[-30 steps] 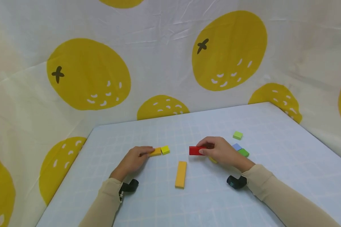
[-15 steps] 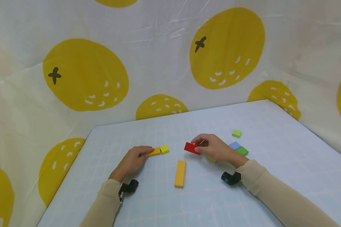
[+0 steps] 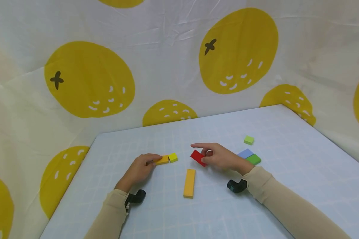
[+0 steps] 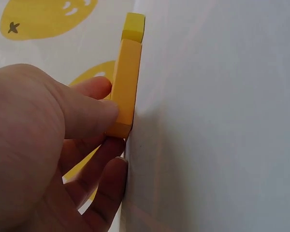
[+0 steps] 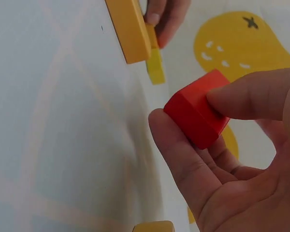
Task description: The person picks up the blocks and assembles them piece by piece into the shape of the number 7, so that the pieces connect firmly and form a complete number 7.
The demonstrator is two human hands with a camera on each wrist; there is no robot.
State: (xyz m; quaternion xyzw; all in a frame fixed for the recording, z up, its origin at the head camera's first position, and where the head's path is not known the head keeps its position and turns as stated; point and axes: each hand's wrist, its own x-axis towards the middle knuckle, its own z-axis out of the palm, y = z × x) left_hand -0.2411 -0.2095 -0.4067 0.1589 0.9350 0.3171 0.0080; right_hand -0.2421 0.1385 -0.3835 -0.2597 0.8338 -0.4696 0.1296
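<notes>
My right hand (image 3: 222,157) pinches a red block (image 3: 198,157) between thumb and fingers, with the index finger stretched out past it in the head view. The right wrist view shows the red block (image 5: 198,108) tilted, the thumb across its face. On the left, my left hand (image 3: 140,168) holds an orange block (image 3: 163,160) by its near end, thumb on top and a finger behind it. A small yellow block (image 3: 173,157) sits against the far end of that orange block, at a slight angle. Part of the orange block is hidden under the left fingers.
A longer orange block (image 3: 189,183) lies between the hands, nearer to me. Beyond the right wrist are a blue block (image 3: 245,153), a green block (image 3: 253,159) and a light green block (image 3: 249,140). Another yellow-orange block (image 5: 154,226) shows at the right wrist view's bottom edge.
My right hand has moved left with the red block, which has turned from level to slanted. Its index finger has straightened off the block. The left hand has stayed in place.
</notes>
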